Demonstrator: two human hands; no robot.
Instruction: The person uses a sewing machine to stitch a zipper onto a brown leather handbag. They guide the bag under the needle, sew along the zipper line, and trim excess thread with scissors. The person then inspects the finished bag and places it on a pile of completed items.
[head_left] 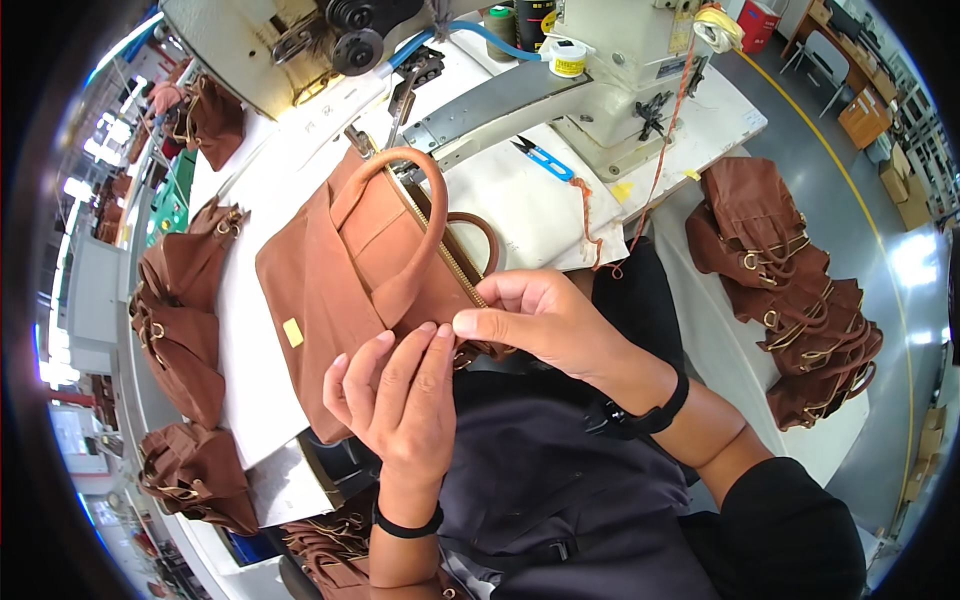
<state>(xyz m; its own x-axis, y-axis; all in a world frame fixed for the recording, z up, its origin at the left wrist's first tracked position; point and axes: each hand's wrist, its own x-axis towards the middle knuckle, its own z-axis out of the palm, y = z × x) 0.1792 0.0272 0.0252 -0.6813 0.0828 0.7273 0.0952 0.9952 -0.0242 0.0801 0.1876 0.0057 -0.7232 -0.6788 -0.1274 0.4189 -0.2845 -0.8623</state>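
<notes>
A brown handbag point(330, 270) lies tilted on the sewing table, its zipper point(440, 240) running along the open top edge and one rounded handle point(436, 215) arching over it. My right hand point(545, 325) pinches the near end of the bag's top edge between thumb and fingers. Just left of it, my left hand point(400, 400) has its fingers bent over the same corner, fingertips close to my right thumb; its own thumb is hidden. What lies between the fingertips is too small to make out. A small yellow tag point(293, 332) sits on the bag's side.
Above the bag stands a sewing machine point(610, 110) with a long arm. Blue thread snips point(545, 158) on an orange cord lie beside it. More brown bags are piled at right point(780, 290) and along the left side point(185, 320). A small tub point(568, 60) stands on the machine.
</notes>
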